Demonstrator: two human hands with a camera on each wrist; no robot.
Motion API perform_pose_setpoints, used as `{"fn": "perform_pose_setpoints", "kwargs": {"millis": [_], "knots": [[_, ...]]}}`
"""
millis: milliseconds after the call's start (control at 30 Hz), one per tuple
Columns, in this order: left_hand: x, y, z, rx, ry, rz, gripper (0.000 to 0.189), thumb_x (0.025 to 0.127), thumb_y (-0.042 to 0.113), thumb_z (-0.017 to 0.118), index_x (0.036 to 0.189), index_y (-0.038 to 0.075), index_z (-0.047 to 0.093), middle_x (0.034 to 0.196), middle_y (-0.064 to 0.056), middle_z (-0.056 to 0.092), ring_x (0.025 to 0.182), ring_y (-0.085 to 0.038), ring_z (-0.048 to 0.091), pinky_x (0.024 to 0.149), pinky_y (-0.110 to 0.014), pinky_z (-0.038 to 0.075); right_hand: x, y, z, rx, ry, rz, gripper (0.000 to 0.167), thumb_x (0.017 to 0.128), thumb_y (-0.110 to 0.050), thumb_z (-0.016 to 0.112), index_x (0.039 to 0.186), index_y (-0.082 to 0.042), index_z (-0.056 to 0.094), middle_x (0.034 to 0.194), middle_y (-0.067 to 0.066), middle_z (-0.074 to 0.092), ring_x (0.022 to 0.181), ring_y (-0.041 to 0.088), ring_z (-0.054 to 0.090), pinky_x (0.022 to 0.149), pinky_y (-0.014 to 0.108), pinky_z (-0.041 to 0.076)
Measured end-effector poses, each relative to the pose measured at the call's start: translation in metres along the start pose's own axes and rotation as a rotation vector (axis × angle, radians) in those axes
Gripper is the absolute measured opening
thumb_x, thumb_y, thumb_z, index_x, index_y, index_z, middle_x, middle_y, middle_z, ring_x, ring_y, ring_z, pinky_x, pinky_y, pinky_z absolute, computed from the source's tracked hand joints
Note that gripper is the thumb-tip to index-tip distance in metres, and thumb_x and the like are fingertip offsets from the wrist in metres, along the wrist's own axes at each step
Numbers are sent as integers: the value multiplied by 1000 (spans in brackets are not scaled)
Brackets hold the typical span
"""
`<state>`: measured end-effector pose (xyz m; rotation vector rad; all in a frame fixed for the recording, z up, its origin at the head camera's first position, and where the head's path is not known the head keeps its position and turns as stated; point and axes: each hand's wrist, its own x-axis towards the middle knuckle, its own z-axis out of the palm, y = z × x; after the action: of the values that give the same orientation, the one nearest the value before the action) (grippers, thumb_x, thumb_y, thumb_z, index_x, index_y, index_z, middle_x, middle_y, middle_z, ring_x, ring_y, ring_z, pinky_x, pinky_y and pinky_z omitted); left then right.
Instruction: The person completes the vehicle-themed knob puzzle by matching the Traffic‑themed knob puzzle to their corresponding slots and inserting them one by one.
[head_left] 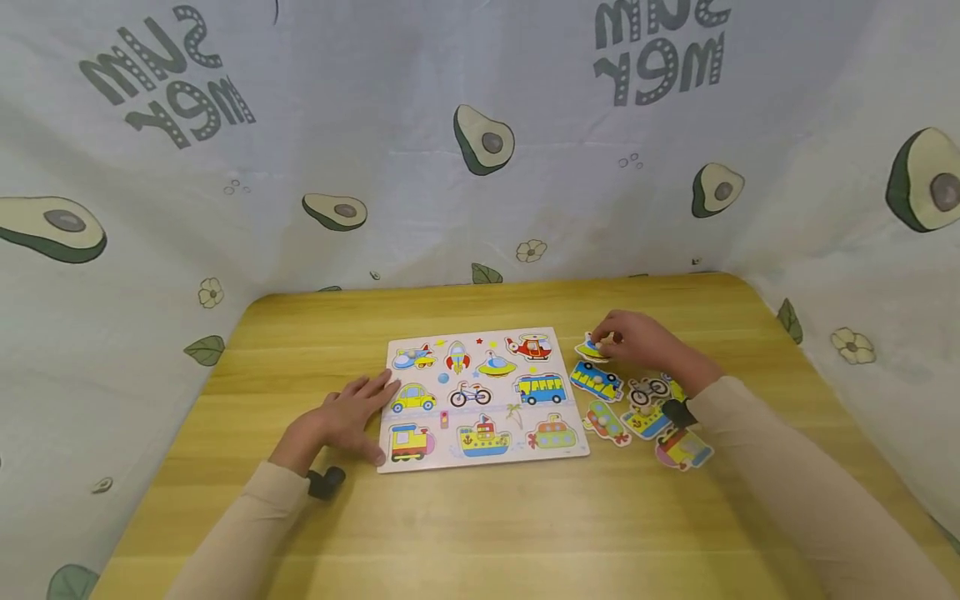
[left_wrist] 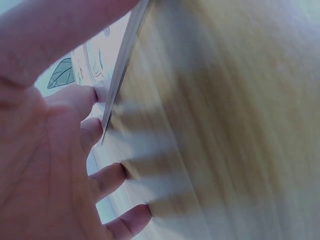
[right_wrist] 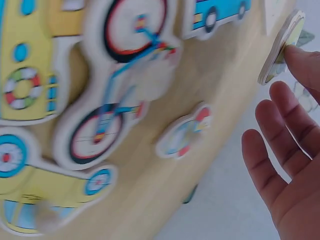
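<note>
A flat wooden puzzle board (head_left: 450, 417) with vehicle pictures lies on the table. My left hand (head_left: 352, 417) rests at its left edge, fingers spread and fairly straight. Thumb and fingertips touch the board's side; in the left wrist view the palm (left_wrist: 45, 165) faces the camera. To the right of the board, my right hand (head_left: 641, 340) pinches a flying saucer puzzle piece (head_left: 587, 352). This piece (right_wrist: 281, 52) stands edge-on at the thumb in the right wrist view, where the other fingers are apart from it.
Beside the board lie a bus piece (head_left: 597, 381), a submarine piece (head_left: 607, 423), a bicycle piece (head_left: 649, 390), a ship piece (head_left: 647, 422) and a train piece (head_left: 686, 450), some overlapping. Near them are a car piece (right_wrist: 75, 190) and a small rocket piece (right_wrist: 185, 132). A patterned cloth (head_left: 420, 242) hangs behind the table.
</note>
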<state>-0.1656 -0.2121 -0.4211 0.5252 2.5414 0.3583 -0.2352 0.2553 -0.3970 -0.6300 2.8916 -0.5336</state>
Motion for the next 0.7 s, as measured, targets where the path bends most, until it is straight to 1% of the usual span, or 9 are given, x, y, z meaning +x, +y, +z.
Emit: {"fn": "perform_pose_setpoints", "kwargs": {"millis": [133,200,300,433,533,700], "knots": [[2,1,1,-4,-3,-5,116,70,42,87,160,16,19,170,-10,5,152,-48,8,112,-76,14,6,-10,-4,-30,-10,-31,17,92,-13,69,106,-7,75,105,10,67,92,24,62,85,45,55],[2,1,1,-6,-7,-5,116,70,42,87,160,16,19,170,-10,5,152,-48,8,113,-76,14,11,-16,-6,-31,-15,-34,16,92,-14,69,106,-8,76,106,9,68,96,26,63,88,47,55],[2,2,0,-5,-8,5,116,70,42,87,160,15,18,169,-11,5,152,-49,8,112,-76,14,19,-26,-5,-31,-10,-52,15,91,-14,70,104,-9,76,106,8,68,97,26,64,89,46,56],[2,1,-1,8,-18,8,116,71,42,86,160,14,18,169,-13,5,151,-50,8,112,-78,13,31,-44,5,-16,-28,-93,15,91,-15,69,104,-11,77,107,8,68,99,27,65,89,44,56],[2,1,-2,11,-26,-3,116,70,42,87,160,15,18,169,-11,5,152,-49,7,112,-78,12,39,-59,16,1,-61,-133,16,92,-15,68,104,-11,77,109,9,68,99,26,65,90,43,56],[4,1,-2,7,-23,-8,116,70,40,87,160,17,19,170,-10,5,152,-49,9,112,-77,12,50,-83,30,-3,-92,-163,16,91,-14,69,103,-11,78,103,6,68,89,20,61,83,37,54]]}}
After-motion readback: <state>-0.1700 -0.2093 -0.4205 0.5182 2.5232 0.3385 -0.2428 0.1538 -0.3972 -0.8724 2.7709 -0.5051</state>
